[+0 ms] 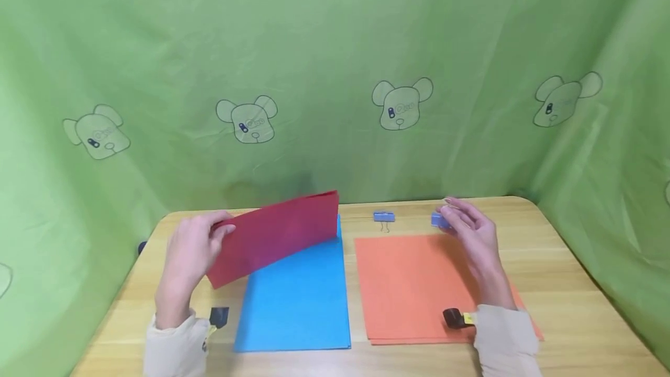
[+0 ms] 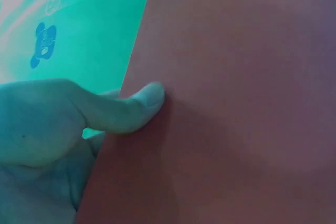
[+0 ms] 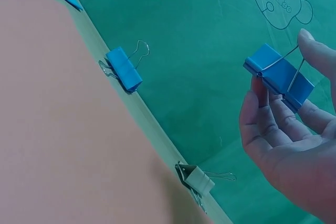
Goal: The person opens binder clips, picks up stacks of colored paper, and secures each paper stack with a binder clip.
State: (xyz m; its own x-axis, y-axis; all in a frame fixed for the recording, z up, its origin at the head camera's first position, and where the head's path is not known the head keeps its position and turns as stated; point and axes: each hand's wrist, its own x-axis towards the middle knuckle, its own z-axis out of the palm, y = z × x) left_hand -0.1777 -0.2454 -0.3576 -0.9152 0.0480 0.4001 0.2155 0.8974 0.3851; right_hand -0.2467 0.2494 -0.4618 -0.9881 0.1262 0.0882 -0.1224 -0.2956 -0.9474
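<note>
My left hand [image 1: 191,252] pinches the left end of some dark red paper [image 1: 285,231], thumb in front. The paper is lifted and tilted over a blue stack of paper [image 1: 298,307], and two edges show at its upper right corner. In the left wrist view, the thumb [image 2: 149,98] lies flat against the red face. Above the far side of an orange stack of paper [image 1: 408,290], my right hand [image 1: 473,234] holds a blue binder clip [image 3: 283,72], its thumb at the wire handles and the other fingers beneath.
Another blue binder clip [image 1: 384,216] lies near the table's back edge. Farther along that edge, the right wrist view has a pale grey binder clip [image 3: 198,179]. A green curtain [image 1: 324,74] with bear heads hangs behind and beside the wooden table [image 1: 565,284].
</note>
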